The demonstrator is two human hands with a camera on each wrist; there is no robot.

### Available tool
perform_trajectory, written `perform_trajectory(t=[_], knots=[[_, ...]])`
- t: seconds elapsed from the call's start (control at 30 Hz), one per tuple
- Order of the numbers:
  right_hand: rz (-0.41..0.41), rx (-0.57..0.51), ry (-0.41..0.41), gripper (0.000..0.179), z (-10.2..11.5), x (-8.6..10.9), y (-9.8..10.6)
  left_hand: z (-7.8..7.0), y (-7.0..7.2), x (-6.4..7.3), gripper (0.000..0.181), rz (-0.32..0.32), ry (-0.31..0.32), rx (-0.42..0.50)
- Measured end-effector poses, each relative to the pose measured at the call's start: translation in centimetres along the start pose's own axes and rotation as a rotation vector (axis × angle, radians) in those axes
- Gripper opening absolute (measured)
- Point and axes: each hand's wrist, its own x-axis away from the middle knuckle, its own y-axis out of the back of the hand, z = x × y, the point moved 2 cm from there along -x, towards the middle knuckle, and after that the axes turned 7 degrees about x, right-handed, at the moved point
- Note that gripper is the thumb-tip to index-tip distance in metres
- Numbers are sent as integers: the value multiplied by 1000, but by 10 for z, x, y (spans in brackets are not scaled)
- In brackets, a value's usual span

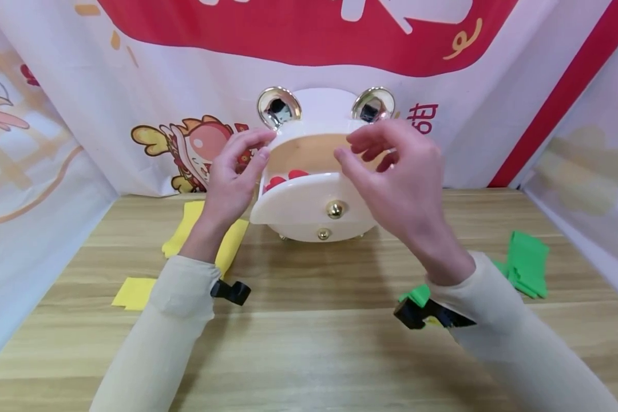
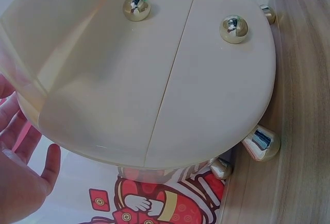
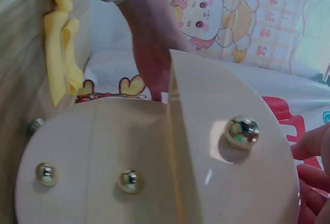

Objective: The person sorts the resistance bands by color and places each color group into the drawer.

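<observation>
A rounded white storage box (image 1: 321,109) with two gold ring eyes stands at the back of the table. Its upper front flap (image 1: 298,200), which has a gold knob, is tipped outward over the panel below. Red pieces (image 1: 297,174) show inside, partly hidden by the flap. My left hand (image 1: 234,171) is at the box's left side, fingers loosely bent, fingertips by the opening's upper edge. My right hand (image 1: 401,177) hovers by the flap's right end, thumb and fingers apart with nothing seen between them. In the right wrist view its fingers (image 3: 312,177) are beside the flap's rim.
Yellow folded cloths (image 1: 187,229) lie left of the box, partly behind my left arm. Green folded cloths (image 1: 527,263) lie at the right, one piece by my right wrist. A printed curtain (image 1: 211,68) hangs behind the box and down both sides.
</observation>
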Motion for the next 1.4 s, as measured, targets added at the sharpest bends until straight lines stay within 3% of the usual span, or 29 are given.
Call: perform_trajectory(t=[0.23,0.33,0.53,0.77,1.17,1.4], knots=[[-263,-20,163,24,-6,29,-2,-1,-1,0,33,5,2,11],[-320,-11,191,24,-6,41,-4,-2,0,1,33,4,0,14],[-216,-10,170,22,-9,64,-12,-1,0,-1,33,0,-2,11],[-94,-108,96,22,-16,77,-27,0,-1,-1,33,-2,-3,0],[-170,-230,-6,21,-15,81,-43,0,-1,-2,32,-15,4,6],[-181,-248,-56,20,-14,79,-47,-1,-1,-1,33,-11,23,-1]])
